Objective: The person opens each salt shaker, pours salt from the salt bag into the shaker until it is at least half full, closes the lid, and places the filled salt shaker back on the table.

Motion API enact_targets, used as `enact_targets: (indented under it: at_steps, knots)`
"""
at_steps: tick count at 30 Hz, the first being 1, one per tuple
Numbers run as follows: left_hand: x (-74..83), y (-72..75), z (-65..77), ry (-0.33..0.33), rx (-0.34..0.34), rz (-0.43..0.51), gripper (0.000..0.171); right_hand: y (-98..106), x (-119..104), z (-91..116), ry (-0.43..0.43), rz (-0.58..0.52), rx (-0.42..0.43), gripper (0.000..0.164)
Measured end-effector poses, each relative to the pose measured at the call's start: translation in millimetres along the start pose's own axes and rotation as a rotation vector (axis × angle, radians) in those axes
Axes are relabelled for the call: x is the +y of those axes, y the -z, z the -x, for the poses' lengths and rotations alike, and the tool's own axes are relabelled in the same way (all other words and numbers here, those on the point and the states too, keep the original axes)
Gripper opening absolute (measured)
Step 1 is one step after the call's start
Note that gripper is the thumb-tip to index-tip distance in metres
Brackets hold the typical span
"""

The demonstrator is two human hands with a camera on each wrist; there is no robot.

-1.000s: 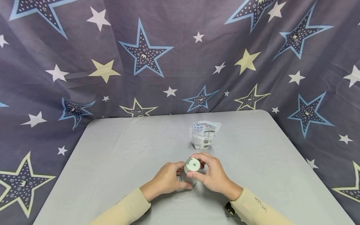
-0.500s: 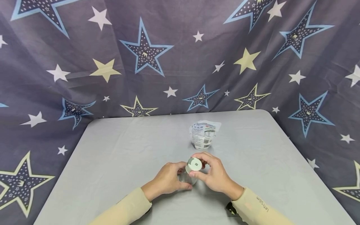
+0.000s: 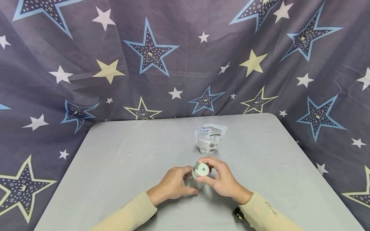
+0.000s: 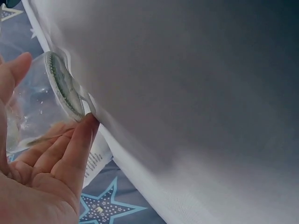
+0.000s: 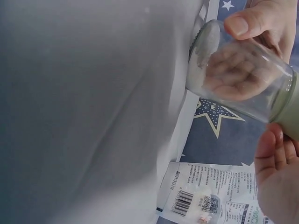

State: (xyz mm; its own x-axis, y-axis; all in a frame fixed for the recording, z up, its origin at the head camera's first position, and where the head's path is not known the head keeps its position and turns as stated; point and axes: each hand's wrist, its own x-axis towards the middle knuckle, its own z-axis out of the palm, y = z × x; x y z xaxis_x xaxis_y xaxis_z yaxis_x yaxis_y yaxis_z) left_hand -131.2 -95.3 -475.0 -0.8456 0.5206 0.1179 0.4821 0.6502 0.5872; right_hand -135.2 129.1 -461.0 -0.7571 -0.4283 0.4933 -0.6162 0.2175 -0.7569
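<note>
A clear glass jar [image 5: 240, 70] with a pale green lid [image 3: 200, 169] stands near the middle of the table, leaning slightly. My left hand [image 3: 172, 183] curls round the jar's glass body, thumb on the near side. Around the lid are the thumb and fingers of my right hand [image 3: 221, 178]. The right wrist view shows the left hand [image 5: 247, 70] through the glass, and a little whitish matter near the jar's base. In the left wrist view the jar's ridged bottom edge [image 4: 63, 86] is close to the tabletop, beside the left fingertips.
Behind the jar stands a white printed pouch [image 3: 209, 138] with a barcode. The grey-white table [image 3: 138, 154] ends at a star-patterned curtain [image 3: 185, 57] along the back and sides.
The lid and my right hand have shifted slightly to the right, and the jar leans a little that way. Both hands keep their grip. The pouch stays in place.
</note>
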Motion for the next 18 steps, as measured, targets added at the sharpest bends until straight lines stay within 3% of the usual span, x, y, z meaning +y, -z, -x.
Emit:
enact_targets:
  at_steps: [18]
  knots:
    - [0.5, -1.4, -6.0, 0.016, -0.047, -0.012, 0.057, 5.0, 2.5, -1.1, 0.060, -0.032, -0.061, 0.047]
